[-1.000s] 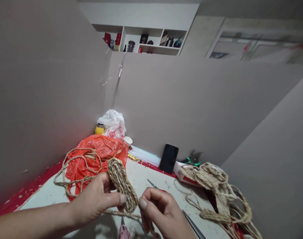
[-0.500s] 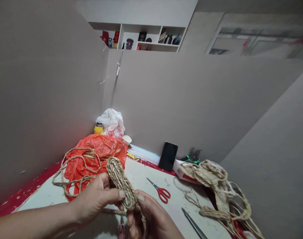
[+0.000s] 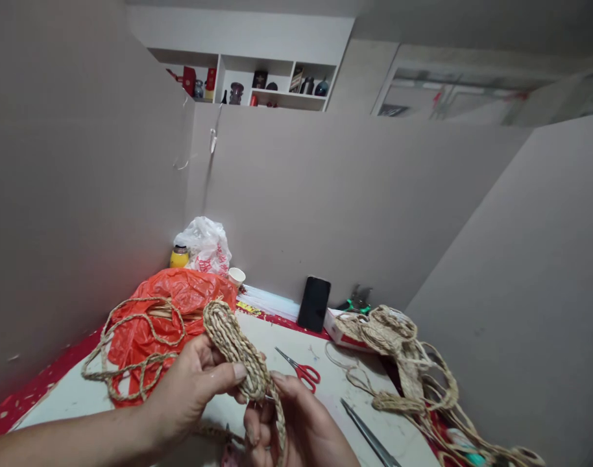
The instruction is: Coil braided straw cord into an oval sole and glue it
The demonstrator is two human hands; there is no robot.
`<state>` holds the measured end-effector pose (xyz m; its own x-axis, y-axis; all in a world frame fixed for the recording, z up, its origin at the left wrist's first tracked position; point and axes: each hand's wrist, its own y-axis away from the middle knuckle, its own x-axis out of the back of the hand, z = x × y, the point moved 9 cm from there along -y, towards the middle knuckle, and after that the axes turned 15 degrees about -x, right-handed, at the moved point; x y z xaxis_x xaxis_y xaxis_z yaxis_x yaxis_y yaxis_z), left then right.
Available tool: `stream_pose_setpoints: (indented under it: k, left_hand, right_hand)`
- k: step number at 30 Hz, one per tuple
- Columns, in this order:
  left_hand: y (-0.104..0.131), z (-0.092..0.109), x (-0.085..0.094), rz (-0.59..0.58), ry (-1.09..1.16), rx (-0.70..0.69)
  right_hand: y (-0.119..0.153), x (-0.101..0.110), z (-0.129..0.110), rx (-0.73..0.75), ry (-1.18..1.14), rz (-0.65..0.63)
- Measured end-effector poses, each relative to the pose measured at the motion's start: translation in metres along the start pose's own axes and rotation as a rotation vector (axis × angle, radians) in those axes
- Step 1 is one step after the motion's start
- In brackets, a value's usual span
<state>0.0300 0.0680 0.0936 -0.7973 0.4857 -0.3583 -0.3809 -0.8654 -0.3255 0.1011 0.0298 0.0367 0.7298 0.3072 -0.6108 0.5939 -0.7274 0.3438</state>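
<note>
An oval coil of braided straw cord hangs over the table, tilted toward the upper left. My left hand grips its left side, thumb pressed on the coil's face. At the coil's lower end my right hand pinches the cord, whose tail runs down over the fingers. A small shiny bit shows between the right fingertips, too small to name. Under the hands a tool with a pinkish handle is partly hidden. Loose braided cord lies over a red plastic bag at the left.
Red-handled scissors and a pointed metal tool lie on the white board. A black phone leans at the back, near green-handled pliers. Tangled cord bundles fill the right side. A paper cup stands behind the red bag.
The view has shifted, so the table items and shelf appear farther left. Both hands still hold the coil, which is turned slightly, and the right fingers have moved a little at its lower end.
</note>
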Motion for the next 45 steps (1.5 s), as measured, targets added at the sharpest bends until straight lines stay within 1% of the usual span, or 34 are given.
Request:
stream_pose_setpoints:
  k: [3,5,7,12,14,17,19,22,25,29,33,37,39,41,45]
  left_hand:
    - [-0.003,-0.002,-0.002,0.016,0.017,0.003]
    - [-0.006,-0.001,-0.004,0.032,0.02,-0.004]
    - [-0.007,0.001,-0.006,0.039,0.026,-0.012]
    - [-0.009,-0.001,-0.011,0.065,0.051,-0.004]
    - [-0.01,-0.002,-0.011,0.078,0.059,-0.016]
    - [-0.011,-0.001,-0.012,0.087,0.073,-0.041]
    - [-0.011,0.0,-0.014,0.087,0.084,-0.051]
    - [-0.011,0.002,-0.018,0.089,0.105,-0.06]
    - [-0.012,0.001,-0.02,0.09,0.126,-0.06]
    - [-0.012,-0.001,-0.019,0.098,0.134,-0.067]
    - [-0.013,0.0,-0.018,0.12,0.143,-0.08]
    - [-0.018,0.004,-0.02,0.132,0.134,-0.119]
    - [-0.022,0.007,-0.022,0.137,0.137,-0.146]
    - [-0.026,0.008,-0.026,0.137,0.157,-0.165]
    - [-0.028,0.011,-0.04,0.085,0.215,-0.162]
  right_hand:
    - [0.003,-0.006,-0.001,-0.015,-0.224,-0.088]
    - [0.005,-0.006,-0.004,0.011,-0.299,-0.109]
    - [0.007,-0.007,-0.005,0.023,-0.321,-0.116]
    - [0.007,-0.004,-0.004,-0.002,-0.334,-0.056]
    - [0.009,-0.007,-0.006,-0.001,-0.334,-0.077]
    - [0.014,-0.011,-0.012,0.04,-0.317,-0.127]
    - [0.016,-0.011,-0.014,0.055,-0.321,-0.136]
    - [0.013,-0.011,-0.009,0.03,-0.356,-0.16]
    - [0.005,-0.008,-0.002,0.016,-0.382,-0.159]
    - [0.001,-0.005,0.002,-0.001,-0.395,-0.125]
    - [0.002,-0.007,0.001,-0.007,-0.342,-0.072]
    - [-0.001,-0.008,-0.001,-0.011,-0.315,-0.052]
    - [-0.003,-0.008,-0.004,0.009,-0.297,-0.057]
    - [-0.002,-0.009,-0.01,0.058,-0.283,-0.073]
    - [0.003,-0.013,-0.025,0.172,-0.276,-0.105]
